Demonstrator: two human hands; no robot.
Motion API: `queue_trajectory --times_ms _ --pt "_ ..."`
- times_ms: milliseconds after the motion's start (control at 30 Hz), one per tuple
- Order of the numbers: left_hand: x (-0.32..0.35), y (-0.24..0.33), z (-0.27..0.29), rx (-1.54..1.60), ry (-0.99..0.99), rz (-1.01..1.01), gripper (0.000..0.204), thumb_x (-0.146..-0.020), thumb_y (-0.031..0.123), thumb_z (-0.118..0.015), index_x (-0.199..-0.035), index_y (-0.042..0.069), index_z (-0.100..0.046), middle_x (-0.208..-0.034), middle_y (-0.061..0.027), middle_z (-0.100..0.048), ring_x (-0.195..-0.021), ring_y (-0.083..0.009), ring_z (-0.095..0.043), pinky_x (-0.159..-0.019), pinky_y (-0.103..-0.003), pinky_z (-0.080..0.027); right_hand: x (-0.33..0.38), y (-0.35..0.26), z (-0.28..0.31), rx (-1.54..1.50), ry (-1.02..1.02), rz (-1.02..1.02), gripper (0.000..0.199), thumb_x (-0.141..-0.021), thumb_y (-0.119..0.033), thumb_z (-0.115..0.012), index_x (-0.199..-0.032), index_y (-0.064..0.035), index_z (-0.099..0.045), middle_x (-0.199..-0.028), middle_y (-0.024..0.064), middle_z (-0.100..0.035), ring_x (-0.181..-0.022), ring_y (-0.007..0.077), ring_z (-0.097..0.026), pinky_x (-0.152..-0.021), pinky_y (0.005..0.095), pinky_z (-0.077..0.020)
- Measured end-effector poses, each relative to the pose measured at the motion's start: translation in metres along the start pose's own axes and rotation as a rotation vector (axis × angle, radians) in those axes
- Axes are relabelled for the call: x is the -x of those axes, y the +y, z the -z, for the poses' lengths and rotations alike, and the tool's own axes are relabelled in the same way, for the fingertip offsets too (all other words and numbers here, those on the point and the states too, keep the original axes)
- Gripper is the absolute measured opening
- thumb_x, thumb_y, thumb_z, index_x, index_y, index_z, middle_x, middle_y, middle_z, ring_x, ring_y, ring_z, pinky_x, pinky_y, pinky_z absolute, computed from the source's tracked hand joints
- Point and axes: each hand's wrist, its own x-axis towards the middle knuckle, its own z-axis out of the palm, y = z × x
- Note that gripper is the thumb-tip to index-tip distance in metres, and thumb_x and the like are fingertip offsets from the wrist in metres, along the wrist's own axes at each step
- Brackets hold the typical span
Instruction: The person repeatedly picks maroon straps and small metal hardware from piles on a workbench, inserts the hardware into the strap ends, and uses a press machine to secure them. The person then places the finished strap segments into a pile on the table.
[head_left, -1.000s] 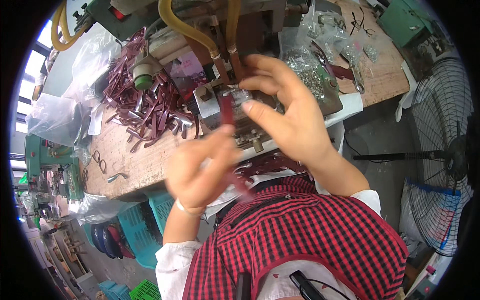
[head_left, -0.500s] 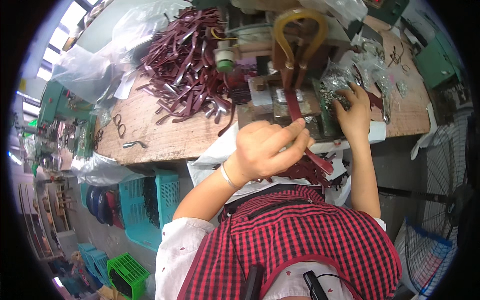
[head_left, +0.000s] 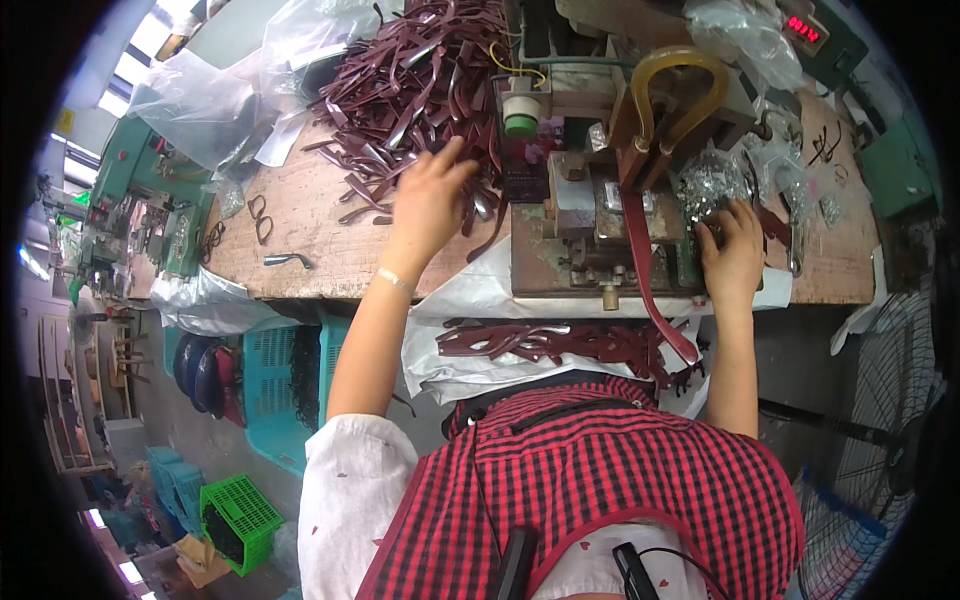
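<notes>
Maroon strips [head_left: 420,90] lie heaped at the far left of the wooden bench [head_left: 310,250], and the left hand [head_left: 428,200] reaches into the pile's near edge, fingers spread. To the right, the right hand [head_left: 735,250] rests curled beside a bag of small metal parts [head_left: 710,185], just right of the metal press [head_left: 610,215]; what it grips cannot be told.

Red-and-black checked apron over white short sleeves, thin pale band at left wrist.
</notes>
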Motion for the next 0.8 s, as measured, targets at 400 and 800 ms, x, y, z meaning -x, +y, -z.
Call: queue_trajectory --times_ms 400,800 --pt "-0.008 -0.055 0.036 0.332 0.148 0.114 0.026 -0.078 0.000 -0.070 -0.103 0.006 -0.074 -0.114 -0.0104 -0.071 -0.090 -0.0293 -0.065 -0.083 -0.035 -0.052 -0.014 0.008 0.001 -0.261 0.130 -0.063 0.015 -0.088 -0.012 -0.069 -0.100 -0.0051 -0.074 -0.097 0.0147 -0.071 -0.093 0.0332 -0.067 -0.084 0.0394 -0.0510" --pt "-0.022 -0.040 0.046 0.233 0.508 0.370 0.025 -0.091 0.022 -0.075 -0.083 0.000 -0.068 -0.064 -0.0045 -0.062 -0.053 -0.0103 -0.052 -0.053 -0.028 -0.041 0.030 0.024 0.033 -0.104 0.158 -0.066 0.018 -0.086 -0.006 -0.069 -0.104 -0.0040 -0.073 -0.097 0.0131 -0.073 -0.087 0.0305 -0.068 -0.079 0.0369 -0.0524"
